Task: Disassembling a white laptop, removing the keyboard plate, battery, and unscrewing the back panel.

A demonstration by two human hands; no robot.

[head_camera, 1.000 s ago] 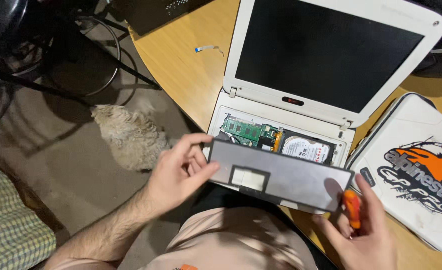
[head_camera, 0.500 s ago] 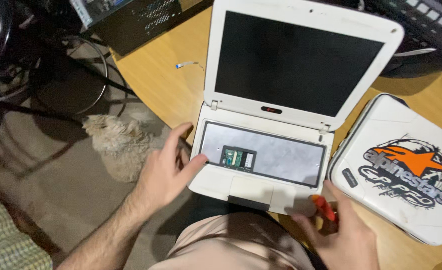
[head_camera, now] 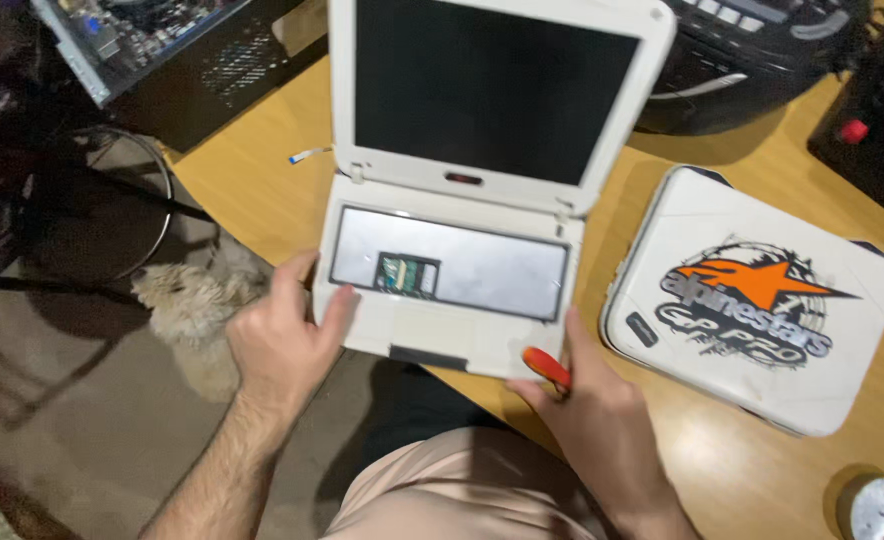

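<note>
On the wooden desk edge, the small white plastic laptop [head_camera: 462, 270], keyboard removed and grey metal tray exposed, is steadied at its left front corner by the open left hand [head_camera: 282, 340], while an orange-handled screwdriver [head_camera: 546, 366] is gripped in the right hand [head_camera: 597, 420]; rigid, light, probably fragile inside, best held by the base edges.

1. The light is warm and medium bright, and it seems to come from above the white laptop [head_camera: 452, 190].
2. The grey plate [head_camera: 482, 265] in the laptop base gives a soft, pale reflection; the dark screen shows no strong glare.
3. The area left of the laptop, down at the floor, is dim and falls into deep shadow.
4. A soft shadow lies on the wooden table [head_camera: 752, 470] just in front of the laptop, under the right hand [head_camera: 592, 420].
5. The left hand [head_camera: 282, 345] and the right hand look slightly soft; the laptop is sharper.
6. Far right of the laptop, near the picture edge, things are a little blurred.
</note>
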